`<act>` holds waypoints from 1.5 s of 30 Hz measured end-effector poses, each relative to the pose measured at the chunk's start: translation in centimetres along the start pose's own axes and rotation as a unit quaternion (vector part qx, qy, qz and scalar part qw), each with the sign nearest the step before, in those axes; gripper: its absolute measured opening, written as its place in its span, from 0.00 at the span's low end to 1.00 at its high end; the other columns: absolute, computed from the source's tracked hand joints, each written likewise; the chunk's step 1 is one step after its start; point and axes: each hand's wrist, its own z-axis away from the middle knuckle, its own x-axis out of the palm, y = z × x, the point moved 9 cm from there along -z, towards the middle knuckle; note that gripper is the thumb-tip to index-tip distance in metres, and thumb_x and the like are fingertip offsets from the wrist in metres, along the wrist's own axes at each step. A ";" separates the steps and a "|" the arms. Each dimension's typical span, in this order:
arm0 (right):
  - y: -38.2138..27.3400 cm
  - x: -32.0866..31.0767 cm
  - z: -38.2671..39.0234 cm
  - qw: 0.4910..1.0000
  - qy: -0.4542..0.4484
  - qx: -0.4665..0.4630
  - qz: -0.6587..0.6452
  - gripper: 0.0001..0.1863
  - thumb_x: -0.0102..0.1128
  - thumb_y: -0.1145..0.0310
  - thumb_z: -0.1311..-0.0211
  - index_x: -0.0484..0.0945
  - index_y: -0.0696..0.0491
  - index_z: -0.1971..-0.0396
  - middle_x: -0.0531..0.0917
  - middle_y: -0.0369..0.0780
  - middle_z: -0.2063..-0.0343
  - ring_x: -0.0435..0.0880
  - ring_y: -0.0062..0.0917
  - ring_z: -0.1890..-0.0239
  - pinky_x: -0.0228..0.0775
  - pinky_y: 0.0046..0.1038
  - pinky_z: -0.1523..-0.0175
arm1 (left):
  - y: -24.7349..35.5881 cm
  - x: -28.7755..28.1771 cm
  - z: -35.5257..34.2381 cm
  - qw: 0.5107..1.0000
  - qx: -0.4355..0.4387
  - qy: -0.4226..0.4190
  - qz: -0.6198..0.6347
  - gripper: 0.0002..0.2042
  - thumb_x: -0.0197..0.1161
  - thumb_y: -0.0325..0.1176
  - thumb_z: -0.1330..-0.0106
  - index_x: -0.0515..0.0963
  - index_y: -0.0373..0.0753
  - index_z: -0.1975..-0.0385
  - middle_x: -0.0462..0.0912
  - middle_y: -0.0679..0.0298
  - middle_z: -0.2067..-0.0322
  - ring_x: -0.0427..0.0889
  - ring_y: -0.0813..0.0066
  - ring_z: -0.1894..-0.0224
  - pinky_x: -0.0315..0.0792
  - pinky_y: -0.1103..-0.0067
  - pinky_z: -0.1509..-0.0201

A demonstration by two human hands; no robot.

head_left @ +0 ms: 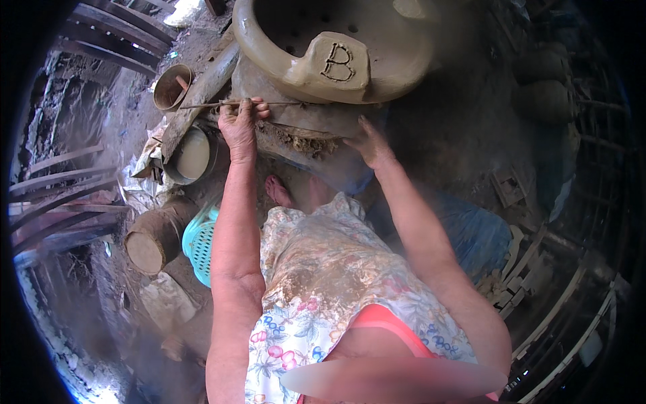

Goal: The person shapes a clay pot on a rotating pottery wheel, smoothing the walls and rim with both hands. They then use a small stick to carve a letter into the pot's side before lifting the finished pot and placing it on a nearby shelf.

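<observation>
A large wet clay stove point(282, 71) with a thick rounded rim stands in front of me. Holes pierce its inner floor, and a mark is carved into the clay block point(344, 62) on its near side. My left hand point(239, 124) is closed around a thin stick point(202, 106), which lies roughly level just below the stove. My right hand point(371, 147) holds nothing, its fingers apart beside the near edge of the support under the stove. Lumpy wet clay point(306, 144) clings to that edge between my hands.
At the left are a small bucket point(167, 94), a pan of murky liquid point(192, 153), an overturned brown pot point(147, 250) and a turquoise perforated plastic piece point(200, 246). A board point(192, 111) slants beside the stove. Blue sheeting point(474, 232) and wood pieces lie right.
</observation>
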 end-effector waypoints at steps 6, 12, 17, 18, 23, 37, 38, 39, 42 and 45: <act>0.9 1.5 0.8 0.999 -0.008 -0.018 -0.026 0.35 0.66 0.54 0.47 0.61 0.44 0.40 0.64 0.35 0.41 0.57 0.31 0.37 0.62 0.49 0.43 | -0.7 1.3 1.4 0.999 0.017 0.034 -0.027 0.04 0.52 0.23 0.33 0.67 0.29 0.65 0.79 0.49 0.69 0.82 0.66 0.73 0.81 0.76 0.71; 1.2 2.3 2.3 0.999 0.001 -0.054 -0.006 0.35 0.63 0.50 0.45 0.61 0.52 0.42 0.67 0.40 0.47 0.69 0.32 0.47 0.67 0.38 0.44 | -2.8 3.7 4.7 0.997 0.026 0.072 0.011 0.04 0.54 0.25 0.34 0.67 0.31 0.66 0.80 0.52 0.68 0.83 0.68 0.72 0.81 0.77 0.69; 3.8 3.0 1.2 1.000 -0.015 -0.025 -0.011 0.33 0.55 0.49 0.40 0.59 0.51 0.40 0.63 0.41 0.43 0.66 0.35 0.43 0.64 0.38 0.41 | -3.7 6.1 6.1 0.999 0.001 0.038 0.035 0.04 0.55 0.25 0.34 0.68 0.32 0.66 0.81 0.51 0.67 0.83 0.67 0.71 0.80 0.77 0.68; 4.0 3.3 1.1 0.999 -0.038 -0.028 -0.020 0.33 0.54 0.49 0.39 0.59 0.51 0.40 0.63 0.41 0.42 0.65 0.36 0.43 0.63 0.38 0.40 | -3.6 6.2 6.4 0.999 -0.016 0.041 0.032 0.04 0.55 0.26 0.34 0.68 0.33 0.66 0.81 0.52 0.68 0.83 0.68 0.72 0.80 0.77 0.69; 5.2 3.7 1.1 0.999 -0.033 -0.025 -0.019 0.31 0.48 0.50 0.35 0.56 0.52 0.38 0.59 0.42 0.39 0.58 0.41 0.38 0.62 0.41 0.39 | 1.7 3.8 5.8 0.996 0.051 0.053 -0.051 0.04 0.53 0.30 0.32 0.68 0.38 0.66 0.80 0.59 0.73 0.79 0.76 0.77 0.75 0.82 0.73; 5.1 7.3 3.1 0.997 -0.017 -0.025 -0.065 0.36 0.59 0.54 0.41 0.54 0.54 0.40 0.58 0.43 0.40 0.60 0.40 0.39 0.62 0.46 0.40 | 7.8 12.1 9.5 0.787 0.411 -0.141 -0.438 0.07 0.56 0.19 0.40 0.73 0.35 0.64 0.78 0.57 0.72 0.79 0.64 0.73 0.74 0.75 0.70; 5.1 7.4 3.2 0.996 -0.023 -0.020 -0.080 0.37 0.63 0.53 0.45 0.57 0.51 0.41 0.62 0.41 0.43 0.62 0.38 0.41 0.63 0.46 0.42 | 7.0 10.4 8.6 0.882 0.295 -0.109 -0.350 0.05 0.56 0.21 0.38 0.73 0.35 0.64 0.79 0.58 0.72 0.79 0.67 0.74 0.74 0.76 0.70; 5.2 7.2 3.2 0.996 -0.011 -0.011 -0.093 0.37 0.68 0.52 0.49 0.59 0.48 0.42 0.66 0.39 0.46 0.64 0.36 0.42 0.63 0.46 0.43 | 5.6 8.6 8.1 0.950 0.179 -0.072 -0.246 0.03 0.55 0.23 0.36 0.73 0.35 0.65 0.80 0.58 0.72 0.79 0.70 0.74 0.73 0.78 0.70; 6.1 8.4 4.3 0.983 -0.098 0.085 -0.130 0.28 0.65 0.57 0.46 0.65 0.49 0.48 0.72 0.39 0.54 0.72 0.33 0.52 0.68 0.39 0.50 | 2.4 5.6 7.9 0.994 0.013 -0.043 -0.098 0.05 0.52 0.30 0.31 0.72 0.35 0.65 0.81 0.60 0.71 0.78 0.79 0.74 0.73 0.82 0.71; 7.2 8.8 5.7 0.955 -0.168 0.185 -0.160 0.19 0.62 0.61 0.42 0.71 0.51 0.53 0.78 0.38 0.63 0.80 0.29 0.61 0.74 0.32 0.56 | -0.1 4.5 8.3 0.985 -0.056 -0.067 -0.150 0.05 0.53 0.30 0.32 0.72 0.35 0.64 0.81 0.59 0.70 0.80 0.77 0.74 0.75 0.82 0.70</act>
